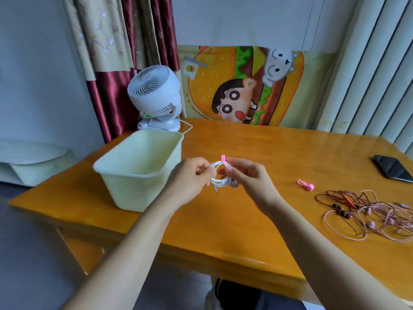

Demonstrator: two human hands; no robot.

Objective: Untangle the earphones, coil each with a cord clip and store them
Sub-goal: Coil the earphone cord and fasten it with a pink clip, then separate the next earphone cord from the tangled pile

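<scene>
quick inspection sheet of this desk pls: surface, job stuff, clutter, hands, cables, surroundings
surface: wooden table, glossy
job's things: white earphone coil with pink clip on it, held above the table; spare clip and tangled pink and red earphones lying at right; green bin at left
clutter: phone at far right
hands: left hand and right hand both pinch the white earphone coil
cables: fan cord trails on the table
surroundings: fan, curtain, cartoon cloth

both hands (190,177) (244,175) pinching a coiled white earphone cord (218,175), pink silicone cord clip (223,158) on top, pale green plastic bin (138,168) just left
</scene>
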